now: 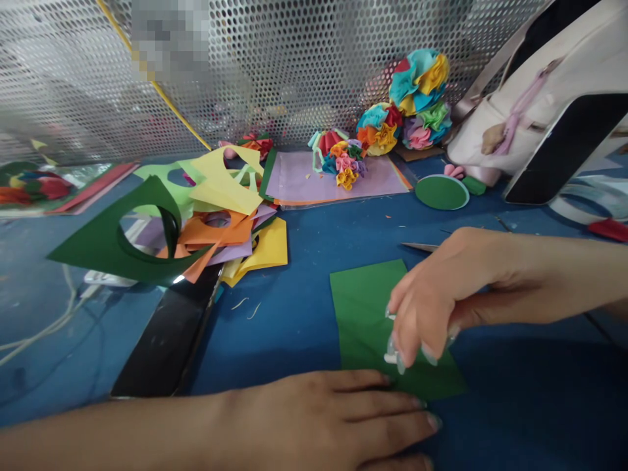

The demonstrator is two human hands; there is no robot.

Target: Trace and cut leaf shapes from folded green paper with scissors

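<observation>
Right hand, right of centre, closed in a pinch on a small white object, mostly hidden by the fingers, above a dark green four-sided paper sheet. The sheet lies right of centre, towards the bottom of the frame, on the blue tabletop. Left hand, bottom centre, palm down with fingers extended, overlaps the sheet's lower edge. Good practice here, in judgement: press the near edge evenly so that the paper cannot skid, keep the pinch steady, and leave the fingertips clear of the white object's path. Counts: sheet under the hands, one; ruffled multicoloured paper balls, upper right, three; dark green paper disc, right, one; pointed metal blade, partly hidden behind the right hand, one; coloured paper offcuts, left of centre, overlapping and not countable.
</observation>
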